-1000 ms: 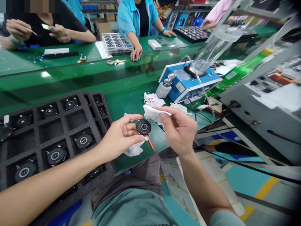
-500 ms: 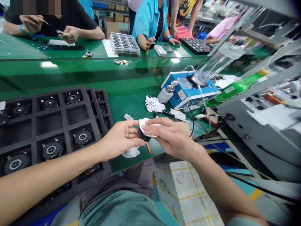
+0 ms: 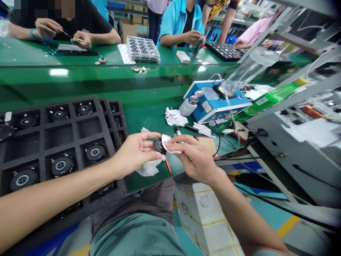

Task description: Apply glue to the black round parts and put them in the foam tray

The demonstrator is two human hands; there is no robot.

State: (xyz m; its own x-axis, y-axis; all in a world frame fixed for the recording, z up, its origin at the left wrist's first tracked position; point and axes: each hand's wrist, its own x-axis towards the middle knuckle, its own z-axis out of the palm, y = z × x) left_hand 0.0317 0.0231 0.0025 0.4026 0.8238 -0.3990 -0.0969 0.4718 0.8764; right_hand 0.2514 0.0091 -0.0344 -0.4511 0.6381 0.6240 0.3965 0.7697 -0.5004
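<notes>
Between the thumb and fingers of my left hand point(image 3: 138, 151) is a round black watch case point(image 3: 159, 145), its ringed sensor back partly showing. My right hand point(image 3: 195, 156) pinches a folded white wipe point(image 3: 168, 145) against the right side of the case, which covers part of it. Below the hands an orange-tipped stick point(image 3: 167, 164) lies on the green bench point(image 3: 138, 115), beside a crumpled white tissue point(image 3: 149, 168). To the left, a black foam tray point(image 3: 76, 140) holds several similar watch cases, backs up, in square compartments.
Behind my hands are a used tissue point(image 3: 174, 116), a metal-capped pump bottle point(image 3: 188, 105) and a blue machine point(image 3: 210, 103) with a clear tube. A green bottle point(image 3: 271, 97) leans at the right. Cables run off the bench's right side. Co-workers sit across the bench.
My right hand has drawn the white wipe a little to the right and tilted it, so more of the watch case's back shows. My left hand keeps hold of the case.
</notes>
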